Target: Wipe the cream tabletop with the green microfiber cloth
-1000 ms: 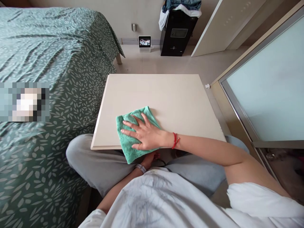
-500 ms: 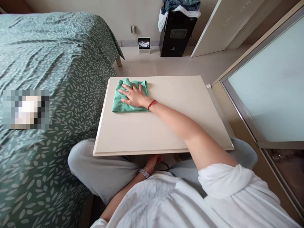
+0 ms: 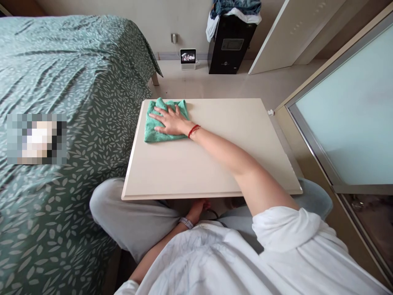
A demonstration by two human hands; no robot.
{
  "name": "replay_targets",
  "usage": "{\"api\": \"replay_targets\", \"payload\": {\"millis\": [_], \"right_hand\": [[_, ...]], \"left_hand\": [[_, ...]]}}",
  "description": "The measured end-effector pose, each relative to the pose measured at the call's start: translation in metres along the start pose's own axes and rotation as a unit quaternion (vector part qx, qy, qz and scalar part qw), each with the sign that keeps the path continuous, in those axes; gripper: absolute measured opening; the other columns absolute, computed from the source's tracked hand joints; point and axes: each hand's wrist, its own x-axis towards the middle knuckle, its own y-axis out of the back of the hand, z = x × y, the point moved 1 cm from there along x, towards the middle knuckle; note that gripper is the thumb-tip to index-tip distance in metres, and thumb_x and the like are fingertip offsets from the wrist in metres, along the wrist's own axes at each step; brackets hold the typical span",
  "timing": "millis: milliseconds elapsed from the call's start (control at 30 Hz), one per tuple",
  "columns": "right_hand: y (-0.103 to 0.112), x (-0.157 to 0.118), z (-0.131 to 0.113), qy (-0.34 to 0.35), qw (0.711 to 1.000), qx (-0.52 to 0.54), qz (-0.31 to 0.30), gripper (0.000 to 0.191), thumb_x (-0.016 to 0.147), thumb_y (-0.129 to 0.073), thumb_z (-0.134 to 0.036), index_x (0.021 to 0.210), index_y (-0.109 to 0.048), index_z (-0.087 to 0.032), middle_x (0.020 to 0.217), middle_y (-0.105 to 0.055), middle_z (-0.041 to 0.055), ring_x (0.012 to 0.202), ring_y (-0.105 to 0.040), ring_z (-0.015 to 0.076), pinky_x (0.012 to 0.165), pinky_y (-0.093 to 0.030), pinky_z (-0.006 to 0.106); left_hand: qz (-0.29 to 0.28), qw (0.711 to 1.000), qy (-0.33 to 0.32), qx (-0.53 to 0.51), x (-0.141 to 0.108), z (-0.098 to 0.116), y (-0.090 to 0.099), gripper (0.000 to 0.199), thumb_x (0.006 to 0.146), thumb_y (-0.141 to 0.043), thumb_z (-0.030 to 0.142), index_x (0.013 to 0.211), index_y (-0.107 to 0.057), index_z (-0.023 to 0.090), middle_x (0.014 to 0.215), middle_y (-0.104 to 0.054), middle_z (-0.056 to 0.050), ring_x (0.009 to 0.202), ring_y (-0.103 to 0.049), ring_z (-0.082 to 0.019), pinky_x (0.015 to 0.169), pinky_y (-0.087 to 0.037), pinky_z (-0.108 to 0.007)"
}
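A small cream table [image 3: 215, 164] stands over my lap. A green cloth [image 3: 151, 132] lies at its far left corner. My right hand [image 3: 170, 122] presses flat on the cloth with fingers spread, a red string at the wrist and the arm stretched across the tabletop. My left hand [image 3: 201, 206] sits just under the table's near edge, between my knees. It is mostly hidden there, with a watch on its wrist, and I cannot make out its fingers.
A bed with a green leaf-pattern cover [image 3: 76, 82] runs close along the table's left side. A frosted glass panel [image 3: 346, 106] stands on the right. On the floor beyond are a small lit screen [image 3: 188, 56], a black unit [image 3: 230, 49] topped with clothes, and a white door [image 3: 291, 32].
My right hand slid the cloth from the table's near left edge to its far left corner, then a little further left. My left hand stayed under the table.
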Motion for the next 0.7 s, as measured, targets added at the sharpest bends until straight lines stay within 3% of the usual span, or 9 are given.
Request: {"api": "replay_targets", "payload": {"millis": [133,233,367,467,533,700], "right_hand": [[-0.019,-0.060,-0.055,0.142,0.989,-0.037,-0.030,0.075,0.114,-0.065,-0.045,0.186,-0.053,-0.030,0.199,-0.036,0.0142,0.179,-0.030,0.0557,0.138,-0.018,0.091],[-0.031,-0.109,-0.099,0.273,0.960,-0.050,-0.041,0.070,0.115,-0.065,-0.045,0.184,-0.056,-0.033,0.196,-0.042,0.0129,0.179,-0.031,0.0534,0.136,-0.027,0.089],[-0.032,-0.140,-0.132,0.392,0.915,-0.079,-0.054,0.065,0.117,-0.063,-0.039,0.182,-0.058,-0.037,0.197,-0.041,0.0088,0.179,-0.035,0.0487,0.135,-0.037,0.084],[-0.029,-0.128,-0.134,0.423,0.900,-0.078,-0.071,0.062,0.118,-0.062,-0.035,0.180,-0.061,-0.041,0.196,-0.042,0.0048,0.179,-0.038,0.0442,0.135,-0.040,0.078],[-0.029,-0.107,-0.128,0.410,0.907,-0.064,-0.074,0.061,0.120,-0.060,-0.037,0.180,-0.061,-0.042,0.196,-0.044,0.0037,0.180,-0.038,0.0421,0.138,-0.038,0.074],[-0.034,-0.025,-0.092,0.271,0.961,-0.031,-0.052,0.062,0.118,-0.061,-0.037,0.179,-0.062,-0.036,0.193,-0.048,0.0089,0.178,-0.037,0.0481,0.140,-0.030,0.080]], "left_hand": [[-0.005,1.000,-0.005,0.003,-0.002,0.002,-0.002,0.024,0.062,-0.045,0.026,0.079,-0.054,0.011,0.071,-0.059,-0.008,0.061,-0.055,-0.013,0.062,-0.040,-0.024],[-0.010,1.000,-0.007,0.007,0.000,0.002,-0.002,0.025,0.061,-0.047,0.027,0.079,-0.053,0.011,0.070,-0.059,-0.008,0.060,-0.055,-0.012,0.060,-0.039,-0.023],[-0.012,1.000,-0.005,0.009,0.001,0.001,-0.002,0.026,0.060,-0.047,0.027,0.080,-0.053,0.012,0.071,-0.060,-0.008,0.063,-0.055,-0.013,0.063,-0.040,-0.025],[-0.005,1.000,-0.001,0.006,-0.001,0.001,-0.001,0.024,0.061,-0.046,0.027,0.079,-0.053,0.012,0.072,-0.060,-0.009,0.062,-0.055,-0.013,0.064,-0.040,-0.025],[0.000,1.000,0.002,0.001,-0.001,0.001,-0.001,0.024,0.061,-0.046,0.026,0.078,-0.054,0.011,0.071,-0.059,-0.009,0.061,-0.055,-0.013,0.063,-0.040,-0.024],[0.010,1.000,0.011,-0.003,0.003,-0.002,0.001,0.021,0.060,-0.046,0.025,0.072,-0.055,0.010,0.070,-0.060,-0.010,0.061,-0.055,-0.014,0.062,-0.040,-0.025]]}}
